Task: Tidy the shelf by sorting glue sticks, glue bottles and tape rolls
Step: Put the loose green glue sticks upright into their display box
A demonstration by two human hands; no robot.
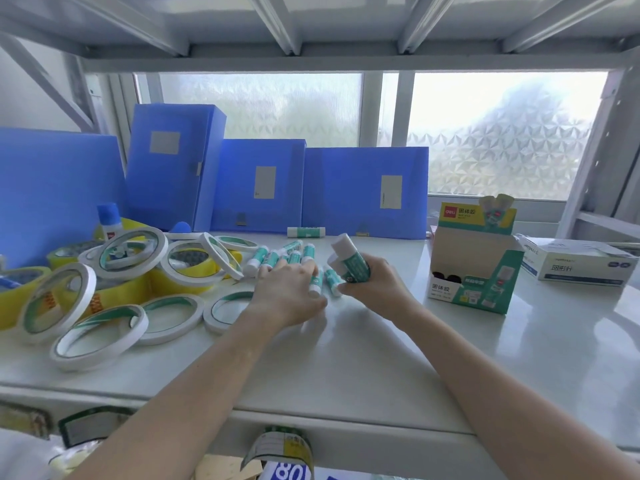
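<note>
A person sorts stationery on a white metal shelf (381, 368), both bare arms reaching in from six o'clock. The right hand (377, 282), at centre, grips a bundle of green-and-white glue sticks (349, 261), white caps tilted toward eleven o'clock. The left hand (287, 292), just beside it at nine o'clock, lies palm down, fingers fairly straight, over loose glue sticks (277, 258) scattered flat on the shelf; whether it pinches one cannot be told.

At three o'clock stands an open glue stick display box (474, 275), dark stick bases showing in its mouth, likely the sticks' destination. One stray glue stick (306, 231) lies at twelve o'clock against blue file boxes (363, 192). Double-sided tape rolls (104, 327) and yellow tape rolls (194, 271) sprawl from eight to ten o'clock, with a blue-capped glue bottle (108, 220) upright behind them at ten o'clock.

The risks look plain. The right hand's bundle seems overfull; a loosened grip could spill sticks, and round sticks roll, possibly off the front edge at six o'clock. A sweep by the left hand could push loose sticks into the tape rolls touching them at nine o'clock, mixing the groups again. The light cardboard box may tip or slide if sticks are pushed in one-handed.
</note>
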